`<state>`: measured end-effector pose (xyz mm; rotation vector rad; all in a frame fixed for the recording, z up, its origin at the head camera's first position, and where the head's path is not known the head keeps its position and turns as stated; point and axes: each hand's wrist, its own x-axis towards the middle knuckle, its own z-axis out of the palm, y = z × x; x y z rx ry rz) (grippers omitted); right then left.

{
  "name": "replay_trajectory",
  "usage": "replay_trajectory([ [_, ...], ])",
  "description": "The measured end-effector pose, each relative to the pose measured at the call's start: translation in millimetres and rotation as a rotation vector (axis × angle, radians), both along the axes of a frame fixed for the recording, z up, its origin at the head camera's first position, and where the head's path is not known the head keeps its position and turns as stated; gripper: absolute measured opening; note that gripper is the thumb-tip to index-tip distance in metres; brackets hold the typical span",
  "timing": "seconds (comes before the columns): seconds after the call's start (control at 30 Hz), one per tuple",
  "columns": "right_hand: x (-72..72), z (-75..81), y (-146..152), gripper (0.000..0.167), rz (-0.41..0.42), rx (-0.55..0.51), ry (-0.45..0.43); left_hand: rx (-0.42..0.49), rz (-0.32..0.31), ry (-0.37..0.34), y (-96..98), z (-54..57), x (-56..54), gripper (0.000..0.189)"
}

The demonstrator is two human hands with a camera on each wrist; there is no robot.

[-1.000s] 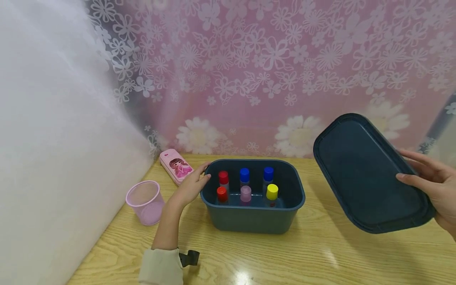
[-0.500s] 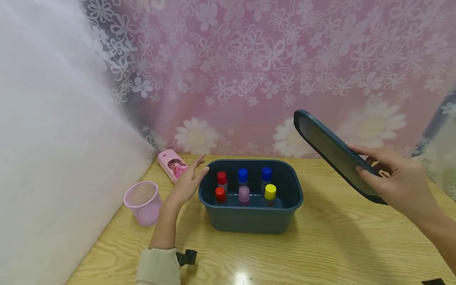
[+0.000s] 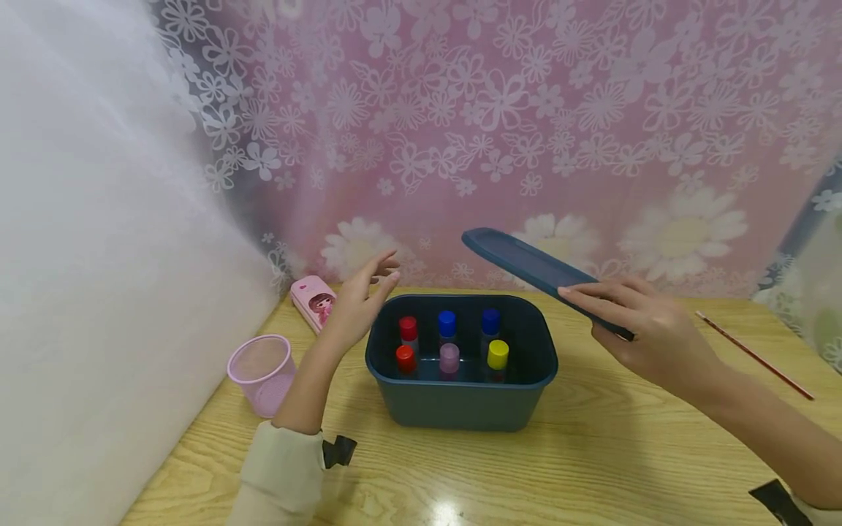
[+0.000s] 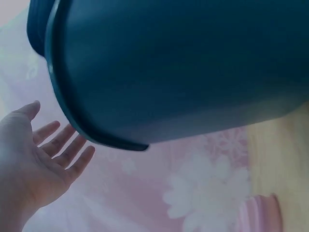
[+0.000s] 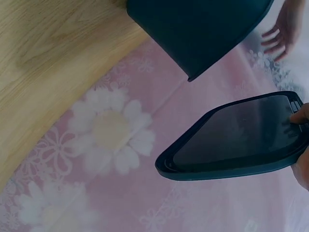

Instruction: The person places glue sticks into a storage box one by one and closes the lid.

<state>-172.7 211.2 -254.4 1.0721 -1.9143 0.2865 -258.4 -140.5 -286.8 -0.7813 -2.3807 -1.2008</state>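
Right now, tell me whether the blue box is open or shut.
Open: the lid is held above the box by the right hand.

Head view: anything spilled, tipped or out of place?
Nothing stands out. The six bottles stand upright in the open bin, the right hand holds the lid tilted above its right rim, and the left hand hovers open. A thin red stick lies loose on the table.

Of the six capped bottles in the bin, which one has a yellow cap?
The front-right bottle in the bin; it alone is yellow-capped. The others are red, blue or pale purple.
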Motion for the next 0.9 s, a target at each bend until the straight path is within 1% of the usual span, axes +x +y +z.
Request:
replay_trajectory([
  [0.13,-5.9,-2.1,-13,0.040,0.074,0.059,0.066,0.000,-0.036,0.000,8.9,10.2,-0.4,0.044],
  [0.17,-7.9,-2.7,-16,0.040,0.088,0.072,0.088,-0.002,-0.046,0.001,11.0,11.9,-0.4,0.045],
  [0.23,-11.1,-4.3,-21,0.039,0.102,0.097,0.105,-0.001,-0.068,-0.010,15.2,13.9,0.0,0.046],
  [0.33,-14.8,-7.7,-27,0.038,0.120,0.119,0.114,0.012,-0.116,-0.044,20.5,13.3,0.5,0.050],
  [0.4,-16.5,-10.1,-29,0.038,0.129,0.134,0.104,0.030,-0.141,-0.076,23.2,11.3,0.7,0.051],
  [0.53,-20.5,-14.5,-33,0.037,0.167,0.158,0.090,0.095,-0.156,-0.106,26.8,6.6,1.4,0.045],
  [0.6,-23.0,-15.6,-34,0.039,0.181,0.169,0.097,0.148,-0.155,-0.119,27.8,4.7,2.8,0.041],
  [0.67,-25.3,-16.0,-35,0.039,0.192,0.182,0.105,0.223,-0.172,-0.151,28.8,3.1,4.1,0.038],
  [0.77,-27.5,-16.0,-37,0.038,0.196,0.207,0.117,0.371,-0.221,-0.247,30.3,0.2,6.4,0.038],
  [0.9,-29.5,-15.7,-37,0.035,0.199,0.238,0.133,0.594,-0.300,-0.389,34.2,-3.0,11.6,0.041],
])
